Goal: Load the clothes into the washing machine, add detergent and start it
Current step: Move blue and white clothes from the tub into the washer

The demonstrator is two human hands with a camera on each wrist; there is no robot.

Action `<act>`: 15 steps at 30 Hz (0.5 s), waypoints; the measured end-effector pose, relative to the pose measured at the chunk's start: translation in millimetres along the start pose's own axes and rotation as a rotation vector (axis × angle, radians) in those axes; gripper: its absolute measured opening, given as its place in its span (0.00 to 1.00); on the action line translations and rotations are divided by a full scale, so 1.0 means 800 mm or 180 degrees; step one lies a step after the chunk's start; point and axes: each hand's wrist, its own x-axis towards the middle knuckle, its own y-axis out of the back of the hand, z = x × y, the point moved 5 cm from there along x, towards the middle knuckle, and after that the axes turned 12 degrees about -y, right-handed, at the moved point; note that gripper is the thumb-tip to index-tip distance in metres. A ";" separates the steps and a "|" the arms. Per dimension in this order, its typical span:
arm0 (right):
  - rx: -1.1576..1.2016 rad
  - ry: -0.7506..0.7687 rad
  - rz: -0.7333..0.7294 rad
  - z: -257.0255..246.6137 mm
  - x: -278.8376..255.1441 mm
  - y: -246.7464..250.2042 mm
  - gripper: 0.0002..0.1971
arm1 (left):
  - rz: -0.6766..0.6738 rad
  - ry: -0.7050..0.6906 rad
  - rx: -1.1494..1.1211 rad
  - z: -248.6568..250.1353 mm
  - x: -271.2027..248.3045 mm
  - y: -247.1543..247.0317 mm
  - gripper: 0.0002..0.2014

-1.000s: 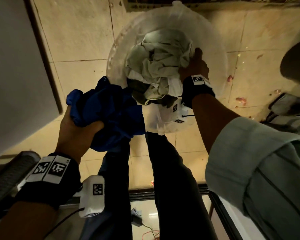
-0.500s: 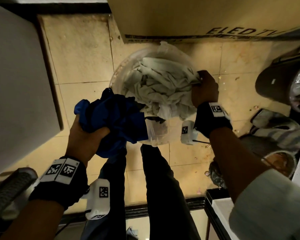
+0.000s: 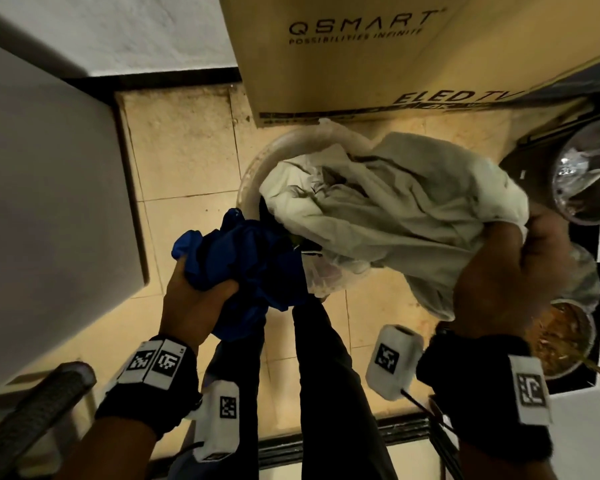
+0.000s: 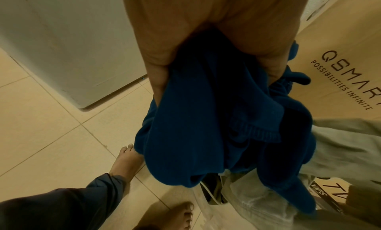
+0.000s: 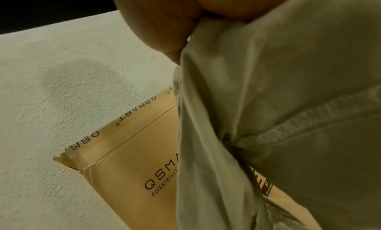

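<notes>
My left hand (image 3: 201,296) grips a bunched blue garment (image 3: 253,268), which hangs down in the left wrist view (image 4: 216,127) under the curled fingers (image 4: 156,70). My right hand (image 3: 506,271) grips a pale grey-green garment (image 3: 395,209), lifted above a clear plastic basket (image 3: 257,168) on the floor. The same pale cloth (image 5: 278,119) fills the right wrist view, pinched below my fingers (image 5: 160,21). A white washing machine (image 3: 49,202) stands at the left, its side panel (image 4: 72,46) seen close by. Its opening is out of view.
A tall cardboard TV box (image 3: 361,53) leans on the wall behind the basket. At the right are a shiny metal vessel (image 3: 586,174) and a bowl of food scraps (image 3: 561,344). My dark-trousered legs (image 3: 326,393) and bare feet (image 4: 125,161) stand on beige tiles.
My right hand has pulled the pale garment up out of the basket, rising to the right. The left hand keeps hold of the blue garment. The head view has tilted up.
</notes>
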 end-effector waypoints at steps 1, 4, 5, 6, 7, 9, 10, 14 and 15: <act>0.0014 -0.0022 -0.0047 -0.001 -0.006 0.005 0.10 | -0.0020 -0.0027 -0.0043 0.001 -0.003 0.001 0.25; -0.0103 -0.0296 -0.0814 0.015 -0.042 -0.019 0.14 | -0.0104 -0.0070 -0.0131 0.001 -0.010 0.000 0.22; -0.0196 -0.0380 -0.1196 0.024 -0.063 -0.035 0.18 | -0.0149 -0.0088 -0.0175 0.002 -0.013 -0.003 0.22; -0.0359 -0.0386 -0.1573 0.032 -0.089 -0.051 0.23 | -0.0172 -0.0105 -0.0223 0.005 -0.017 -0.007 0.23; -0.0559 -0.0280 -0.1969 0.040 -0.117 -0.067 0.25 | -0.0208 -0.0125 -0.0245 0.008 -0.021 -0.011 0.25; -0.0907 0.0262 -0.2731 0.047 -0.175 -0.094 0.23 | -0.0369 -0.0140 -0.0357 0.015 -0.033 -0.018 0.26; -0.0971 0.0472 -0.2991 0.047 -0.197 -0.102 0.21 | -0.0489 -0.0123 -0.0533 0.017 -0.039 -0.021 0.25; -0.0861 0.0534 -0.3397 0.041 -0.225 -0.110 0.26 | -0.0865 0.0424 -0.1868 0.014 -0.076 -0.016 0.30; -0.0823 0.0535 -0.3458 0.038 -0.226 -0.110 0.28 | -0.1008 0.0391 -0.1920 0.009 -0.080 -0.015 0.41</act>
